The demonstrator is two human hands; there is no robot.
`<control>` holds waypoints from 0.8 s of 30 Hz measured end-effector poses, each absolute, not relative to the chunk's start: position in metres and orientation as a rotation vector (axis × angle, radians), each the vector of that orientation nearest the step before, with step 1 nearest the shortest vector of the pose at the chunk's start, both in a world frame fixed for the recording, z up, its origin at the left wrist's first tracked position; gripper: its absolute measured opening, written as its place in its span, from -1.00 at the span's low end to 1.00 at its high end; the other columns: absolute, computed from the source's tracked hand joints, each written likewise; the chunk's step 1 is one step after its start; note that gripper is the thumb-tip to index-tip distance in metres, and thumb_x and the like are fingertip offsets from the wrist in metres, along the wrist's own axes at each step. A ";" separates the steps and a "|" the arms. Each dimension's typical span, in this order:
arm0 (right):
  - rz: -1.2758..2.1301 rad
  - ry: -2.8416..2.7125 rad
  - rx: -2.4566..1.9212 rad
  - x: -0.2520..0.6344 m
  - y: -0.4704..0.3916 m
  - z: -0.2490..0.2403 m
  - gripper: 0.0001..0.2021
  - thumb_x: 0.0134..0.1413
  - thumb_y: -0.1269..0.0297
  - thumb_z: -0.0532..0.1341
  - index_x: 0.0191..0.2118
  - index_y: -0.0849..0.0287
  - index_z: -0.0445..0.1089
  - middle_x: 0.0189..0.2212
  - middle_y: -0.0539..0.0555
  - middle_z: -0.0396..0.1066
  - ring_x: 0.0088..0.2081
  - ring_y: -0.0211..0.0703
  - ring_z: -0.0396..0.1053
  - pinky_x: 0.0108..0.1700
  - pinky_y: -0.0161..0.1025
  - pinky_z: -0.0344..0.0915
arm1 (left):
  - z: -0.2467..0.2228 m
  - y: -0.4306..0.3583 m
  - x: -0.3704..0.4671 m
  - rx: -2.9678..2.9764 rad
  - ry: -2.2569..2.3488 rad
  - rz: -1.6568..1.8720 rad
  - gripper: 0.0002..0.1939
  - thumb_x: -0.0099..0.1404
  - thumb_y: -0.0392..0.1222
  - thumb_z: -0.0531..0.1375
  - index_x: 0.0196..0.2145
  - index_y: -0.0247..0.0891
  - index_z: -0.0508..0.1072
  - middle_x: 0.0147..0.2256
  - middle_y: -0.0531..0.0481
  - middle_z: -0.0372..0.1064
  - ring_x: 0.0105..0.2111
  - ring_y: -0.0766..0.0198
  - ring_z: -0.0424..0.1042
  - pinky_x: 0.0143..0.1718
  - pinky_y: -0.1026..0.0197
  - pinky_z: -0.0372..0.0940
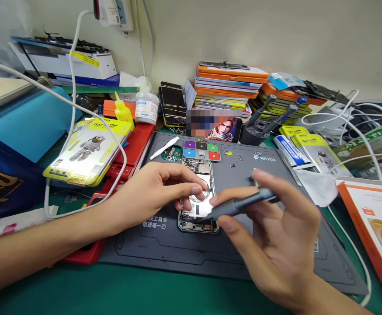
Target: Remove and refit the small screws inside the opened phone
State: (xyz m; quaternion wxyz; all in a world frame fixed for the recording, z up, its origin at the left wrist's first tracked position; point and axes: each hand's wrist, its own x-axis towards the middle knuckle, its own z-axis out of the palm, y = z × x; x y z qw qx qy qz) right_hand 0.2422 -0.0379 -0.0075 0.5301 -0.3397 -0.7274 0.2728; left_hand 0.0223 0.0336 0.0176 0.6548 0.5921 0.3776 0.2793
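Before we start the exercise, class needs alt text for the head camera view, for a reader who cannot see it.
Two bare hands work over an opened phone on a dark mat: the right hand holds a dark pen-shaped tool, the left hand pinches over the phone's middle. Battery boxes and stacked cases surround the mat.

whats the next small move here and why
Probably tilt the dark pen-like tool more upright over the lower end of the opened phone: the right hand holds it at a low slant with its tip end there, and the left hand is over the middle. Whether the tip touches is unclear.
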 end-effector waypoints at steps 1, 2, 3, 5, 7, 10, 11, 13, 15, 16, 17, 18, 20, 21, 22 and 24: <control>0.687 -1.653 -0.838 0.241 -0.038 -0.006 -0.29 0.35 0.62 0.23 0.45 -0.13 0.12 -0.03 0.08 0.55 -0.11 -0.09 0.60 -0.16 -0.13 0.67 | 0.017 0.033 0.022 1.343 0.851 0.620 -0.89 0.43 -0.19 0.40 -0.19 -0.28 0.69 -0.34 0.05 0.61 -0.40 0.39 0.53 -0.31 0.38 0.47; 0.711 -1.585 -0.857 0.241 -0.038 -0.005 -0.33 0.38 0.59 0.20 0.44 -0.15 0.12 -0.06 0.07 0.55 -0.15 -0.11 0.59 -0.21 -0.15 0.68 | 0.017 0.033 0.023 1.339 0.844 0.605 -0.90 0.43 -0.19 0.39 -0.20 -0.28 0.69 -0.34 0.05 0.62 -0.40 0.40 0.53 -0.31 0.39 0.47; 0.727 -1.534 -0.868 0.240 -0.038 -0.004 -0.36 0.41 0.57 0.19 0.43 -0.16 0.12 -0.06 0.07 0.55 -0.20 -0.12 0.58 -0.26 -0.16 0.67 | 0.016 0.033 0.023 1.333 0.837 0.588 -0.91 0.43 -0.21 0.39 -0.20 -0.27 0.69 -0.34 0.06 0.62 -0.40 0.40 0.53 -0.31 0.39 0.46; 0.741 -1.474 -0.897 0.239 -0.036 -0.002 -0.41 0.44 0.52 0.18 0.41 -0.18 0.13 -0.05 0.06 0.54 -0.27 -0.14 0.56 -0.33 -0.17 0.67 | 0.015 0.033 0.023 1.314 0.824 0.562 -0.93 0.44 -0.24 0.38 -0.21 -0.27 0.69 -0.34 0.06 0.62 -0.39 0.41 0.54 -0.32 0.40 0.46; 0.733 -1.446 -0.933 0.239 -0.034 -0.001 -0.44 0.45 0.49 0.18 0.40 -0.17 0.14 -0.07 0.07 0.54 -0.31 -0.13 0.56 -0.33 -0.13 0.68 | 0.015 0.032 0.023 1.303 0.825 0.555 -0.93 0.43 -0.26 0.37 -0.21 -0.27 0.69 -0.34 0.05 0.63 -0.39 0.40 0.55 -0.31 0.39 0.46; 0.698 -1.406 -0.962 0.239 -0.031 0.000 -0.47 0.44 0.45 0.21 0.37 -0.19 0.18 -0.12 0.07 0.56 -0.29 -0.08 0.59 -0.33 -0.09 0.69 | 0.014 0.032 0.022 1.297 0.840 0.570 -0.93 0.42 -0.24 0.39 -0.19 -0.26 0.70 -0.32 0.03 0.65 -0.38 0.39 0.56 -0.31 0.38 0.47; 0.693 -1.392 -0.955 0.239 -0.031 0.001 -0.48 0.44 0.46 0.22 0.36 -0.19 0.20 -0.13 0.07 0.56 -0.27 -0.07 0.60 -0.33 -0.09 0.70 | 0.014 0.033 0.022 1.297 0.842 0.568 -0.92 0.42 -0.22 0.40 -0.18 -0.26 0.71 -0.32 0.03 0.65 -0.38 0.38 0.56 -0.31 0.37 0.47; 0.706 -1.382 -0.928 0.238 -0.030 0.001 -0.48 0.42 0.47 0.24 0.34 -0.17 0.21 -0.12 0.06 0.57 -0.24 -0.07 0.61 -0.29 -0.10 0.72 | 0.014 0.033 0.021 1.300 0.837 0.557 -0.90 0.42 -0.19 0.41 -0.18 -0.25 0.71 -0.32 0.02 0.66 -0.39 0.37 0.56 -0.32 0.37 0.46; 0.720 -1.396 -0.919 0.238 -0.030 0.000 -0.47 0.43 0.48 0.24 0.34 -0.16 0.20 -0.10 0.06 0.58 -0.24 -0.08 0.62 -0.26 -0.10 0.73 | 0.015 0.034 0.021 1.304 0.827 0.540 -0.89 0.43 -0.17 0.40 -0.18 -0.25 0.71 -0.32 0.02 0.66 -0.40 0.37 0.56 -0.33 0.36 0.45; 0.724 -1.408 -0.926 0.237 -0.031 0.000 -0.46 0.43 0.48 0.24 0.36 -0.16 0.19 -0.09 0.06 0.58 -0.23 -0.08 0.64 -0.24 -0.09 0.74 | 0.015 0.035 0.021 1.304 0.824 0.531 -0.89 0.44 -0.17 0.39 -0.19 -0.26 0.71 -0.33 0.01 0.66 -0.41 0.37 0.56 -0.34 0.36 0.45; 0.721 -1.422 -0.940 0.237 -0.031 -0.001 -0.45 0.44 0.47 0.23 0.37 -0.17 0.17 -0.08 0.06 0.57 -0.21 -0.08 0.65 -0.24 -0.09 0.74 | 0.015 0.035 0.022 1.300 0.823 0.519 -0.88 0.44 -0.18 0.37 -0.19 -0.26 0.71 -0.33 0.00 0.67 -0.41 0.37 0.56 -0.35 0.36 0.45; 0.719 -1.433 -0.956 0.237 -0.031 -0.002 -0.44 0.45 0.47 0.23 0.39 -0.17 0.15 -0.07 0.06 0.57 -0.19 -0.07 0.66 -0.23 -0.08 0.74 | 0.015 0.035 0.022 1.296 0.823 0.508 -0.88 0.45 -0.18 0.36 -0.19 -0.27 0.70 -0.33 -0.01 0.67 -0.42 0.36 0.57 -0.36 0.35 0.45; 0.718 -1.449 -0.977 0.238 -0.032 -0.002 -0.42 0.45 0.47 0.22 0.41 -0.17 0.12 -0.06 0.07 0.56 -0.18 -0.07 0.66 -0.23 -0.09 0.74 | 0.015 0.036 0.023 1.289 0.819 0.487 -0.87 0.46 -0.19 0.36 -0.17 -0.29 0.70 -0.30 -0.04 0.68 -0.41 0.34 0.59 -0.36 0.34 0.46; 0.721 -1.452 -0.984 0.238 -0.031 -0.002 -0.41 0.45 0.47 0.22 0.42 -0.16 0.10 -0.06 0.07 0.56 -0.18 -0.07 0.66 -0.24 -0.10 0.74 | 0.015 0.035 0.023 1.284 0.816 0.482 -0.87 0.45 -0.20 0.36 -0.17 -0.29 0.70 -0.29 -0.05 0.69 -0.41 0.33 0.60 -0.35 0.33 0.46; 0.728 -1.449 -0.988 0.239 -0.031 -0.002 -0.40 0.45 0.47 0.22 0.43 -0.16 0.10 -0.07 0.06 0.56 -0.18 -0.07 0.66 -0.24 -0.11 0.74 | 0.015 0.035 0.023 1.280 0.812 0.480 -0.88 0.45 -0.20 0.36 -0.17 -0.29 0.70 -0.28 -0.05 0.69 -0.40 0.33 0.61 -0.35 0.33 0.47; 0.755 -1.433 -0.988 0.239 -0.030 -0.002 -0.40 0.44 0.47 0.23 0.43 -0.14 0.10 -0.09 0.06 0.56 -0.15 -0.07 0.64 -0.21 -0.11 0.75 | 0.015 0.035 0.022 1.272 0.806 0.483 -0.90 0.45 -0.22 0.36 -0.19 -0.29 0.69 -0.29 -0.03 0.69 -0.40 0.34 0.61 -0.34 0.34 0.48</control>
